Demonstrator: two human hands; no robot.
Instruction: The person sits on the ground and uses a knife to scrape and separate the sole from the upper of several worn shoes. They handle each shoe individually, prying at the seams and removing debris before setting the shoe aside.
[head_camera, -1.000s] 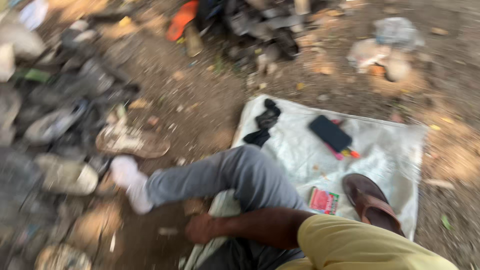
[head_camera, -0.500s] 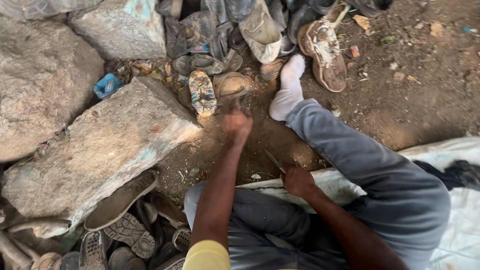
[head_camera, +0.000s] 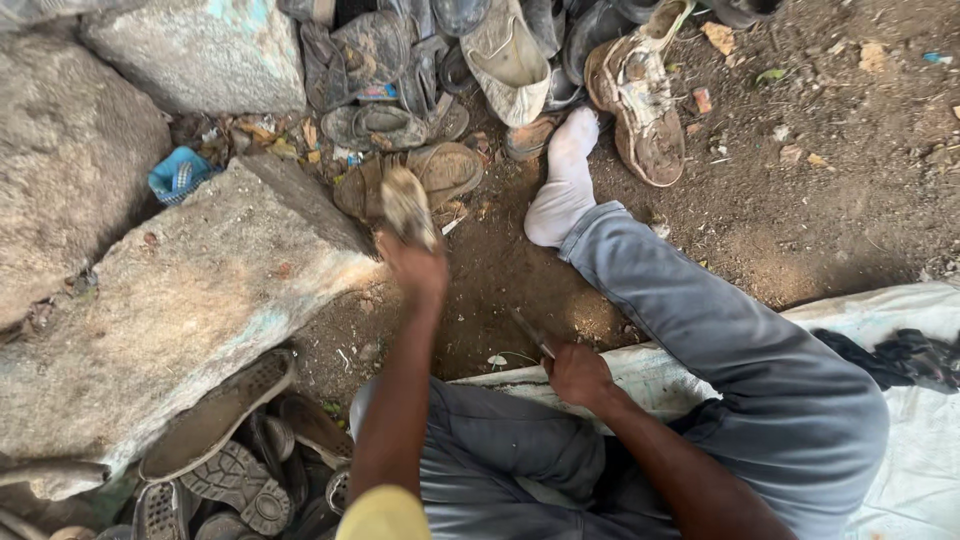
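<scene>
My left hand (head_camera: 415, 268) is stretched forward and grips a dusty worn shoe sole (head_camera: 407, 204), lifting it just in front of a big flat rock (head_camera: 170, 320). My right hand (head_camera: 577, 372) rests near my lap and holds a thin dark blade-like tool (head_camera: 530, 333) that points up and to the left. My right leg in grey trousers (head_camera: 720, 350) reaches forward, ending in a white sock (head_camera: 562, 185) on the dirt.
A heap of old shoes and sandals (head_camera: 500, 70) lies at the top. More soles (head_camera: 225, 460) sit at the lower left under the rock. A white sack sheet (head_camera: 900, 400) with a dark cloth (head_camera: 895, 355) covers the ground at right. A second boulder (head_camera: 70, 170) stands at the left.
The view swung from the white sheet on the right over to the rocks and shoe heap. My left hand reached out and took hold of a dusty sole from the pile.
</scene>
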